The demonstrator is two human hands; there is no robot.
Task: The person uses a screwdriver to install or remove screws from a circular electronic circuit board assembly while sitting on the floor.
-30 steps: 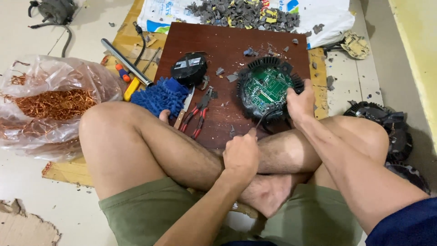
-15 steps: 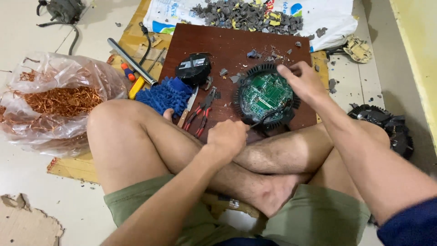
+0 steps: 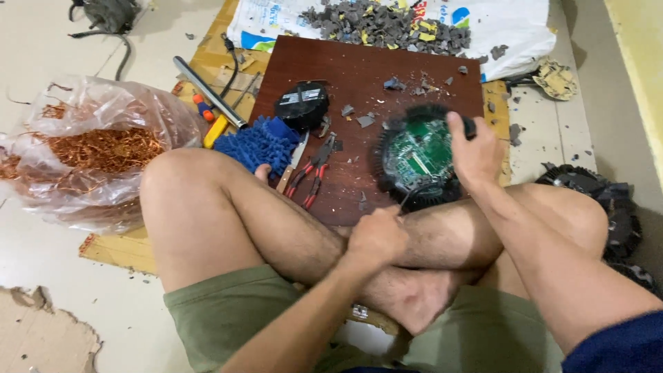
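The round black fan housing, with its green circuit board facing up, sits on the dark red wooden board just in front of the person's crossed legs. The right hand is clamped on the housing's far right rim, fingers curled over the edge. The left hand is closed in a fist around a thin tool, whose dark shaft points up at the housing's near edge; the tip is too blurred to tell apart.

To do this prying well, the right hand should press the housing flat against the board so it cannot spin or tip. The tool tip belongs in the seam beside the circuit board, levered in short, shallow strokes away from the holding fingers and the bare leg just below. Red-handled pliers lie near, beside a blue mop-like cloth.
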